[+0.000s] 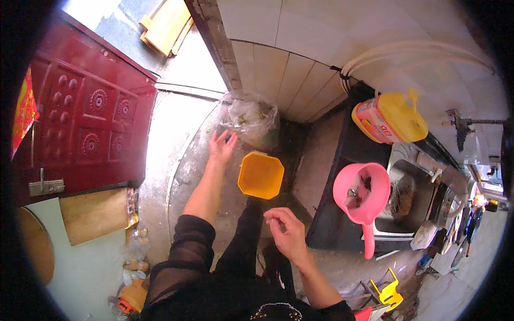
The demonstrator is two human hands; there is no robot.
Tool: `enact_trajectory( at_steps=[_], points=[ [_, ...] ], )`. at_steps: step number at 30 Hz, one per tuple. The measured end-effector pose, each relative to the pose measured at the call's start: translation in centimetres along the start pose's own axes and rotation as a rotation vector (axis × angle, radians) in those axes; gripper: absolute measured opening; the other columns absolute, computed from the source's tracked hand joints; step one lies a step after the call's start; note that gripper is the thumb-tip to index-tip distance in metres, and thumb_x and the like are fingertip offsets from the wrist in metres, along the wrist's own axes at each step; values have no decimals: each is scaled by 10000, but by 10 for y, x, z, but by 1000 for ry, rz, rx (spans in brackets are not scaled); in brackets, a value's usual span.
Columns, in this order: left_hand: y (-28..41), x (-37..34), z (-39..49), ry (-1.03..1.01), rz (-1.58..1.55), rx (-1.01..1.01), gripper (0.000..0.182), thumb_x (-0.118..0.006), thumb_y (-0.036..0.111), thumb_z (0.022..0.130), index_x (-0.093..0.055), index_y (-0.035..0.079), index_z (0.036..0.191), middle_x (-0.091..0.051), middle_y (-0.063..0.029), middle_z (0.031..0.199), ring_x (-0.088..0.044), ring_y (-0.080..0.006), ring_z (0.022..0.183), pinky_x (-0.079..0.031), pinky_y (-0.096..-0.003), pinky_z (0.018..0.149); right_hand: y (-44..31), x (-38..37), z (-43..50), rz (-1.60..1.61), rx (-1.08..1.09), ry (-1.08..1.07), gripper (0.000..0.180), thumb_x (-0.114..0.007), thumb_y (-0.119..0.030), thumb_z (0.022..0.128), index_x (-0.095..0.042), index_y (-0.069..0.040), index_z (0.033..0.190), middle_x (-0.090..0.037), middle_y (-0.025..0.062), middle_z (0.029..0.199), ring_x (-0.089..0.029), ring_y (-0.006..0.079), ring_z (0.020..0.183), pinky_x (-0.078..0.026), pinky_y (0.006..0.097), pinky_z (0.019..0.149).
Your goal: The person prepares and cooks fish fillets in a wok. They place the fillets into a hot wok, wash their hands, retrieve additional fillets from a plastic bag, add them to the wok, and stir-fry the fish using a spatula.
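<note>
My left hand (223, 145) is stretched forward with its fingers apart, near a clear plastic bag (249, 114) on the floor. A small dark spot shows between its fingers; I cannot tell what it is. To the right of that arm stands a yellow eight-sided bin (261, 175). My right hand (286, 230) hangs below the bin with bent fingers, and nothing can be seen in it. On the black counter at the right, a pink plastic dipper (340, 184) holds dark bits, its handle towards me. Behind it stands a yellow detergent jug (391, 116).
A steel sink (417, 218) is set in the black counter (327, 216). The dark red door (136, 136) stands on the left, with a board (94, 216) leaning near it. A yellow chair (390, 295) is at the lower right. Wooden planks (166, 28) lie beyond the doorway.
</note>
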State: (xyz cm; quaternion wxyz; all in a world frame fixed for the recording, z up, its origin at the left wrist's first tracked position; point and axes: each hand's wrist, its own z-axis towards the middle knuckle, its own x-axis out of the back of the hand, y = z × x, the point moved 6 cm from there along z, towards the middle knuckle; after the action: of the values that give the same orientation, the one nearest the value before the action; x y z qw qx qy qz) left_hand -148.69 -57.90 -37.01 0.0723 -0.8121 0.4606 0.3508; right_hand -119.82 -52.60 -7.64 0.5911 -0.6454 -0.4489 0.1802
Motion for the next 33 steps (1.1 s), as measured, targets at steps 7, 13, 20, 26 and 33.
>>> enact_trajectory(
  at_steps=[7, 13, 20, 26, 33],
  points=[
    [56, -115, -36, -203, 753, -779, 293, -457, 1, 931, -523, -112, 1194, -638, -180, 1053, -674, -306, 969, -538, -378, 933, 3, 5, -10, -17, -8, -7, 150, -588, 22, 893, -662, -20, 1016, -652, 98, 986, -658, 154, 821, -520, 252, 724],
    [34, -119, 20, -45, 1323, -665, 443, -464, 267, 1008, -519, 40, 1384, -599, -121, 1318, -550, -233, 1231, -408, -362, 1053, 20, 1, -20, 10, -55, 15, 155, -603, 28, 873, -668, -22, 1004, -658, 97, 989, -664, 174, 832, -521, 268, 726],
    [19, -64, -40, -235, 1275, -360, 547, -474, 457, 989, -532, 64, 1365, -533, -73, 1413, -396, -237, 1376, -304, -482, 1104, -14, 35, -50, 122, -52, 53, 129, -663, -10, 835, -676, -32, 961, -670, 98, 926, -646, 200, 763, -512, 290, 640],
    [-19, -43, -139, -138, 987, -204, 359, -548, 292, 994, -605, 4, 1202, -576, -138, 1338, -518, -238, 1278, -413, -411, 1031, -32, 150, -110, -241, 230, 481, 72, -703, -80, 798, -658, -54, 749, -626, 101, 678, -608, 258, 581, -484, 359, 528],
    [-167, -156, -288, -573, 880, -194, 152, -619, 81, 939, -614, -1, 1067, -645, -144, 1160, -613, -239, 1074, -468, -382, 970, 111, 358, -177, 312, 6, 1049, 212, -546, -154, 972, -601, -35, 806, -517, -10, 680, -459, 89, 591, -411, 257, 577]
  ],
)
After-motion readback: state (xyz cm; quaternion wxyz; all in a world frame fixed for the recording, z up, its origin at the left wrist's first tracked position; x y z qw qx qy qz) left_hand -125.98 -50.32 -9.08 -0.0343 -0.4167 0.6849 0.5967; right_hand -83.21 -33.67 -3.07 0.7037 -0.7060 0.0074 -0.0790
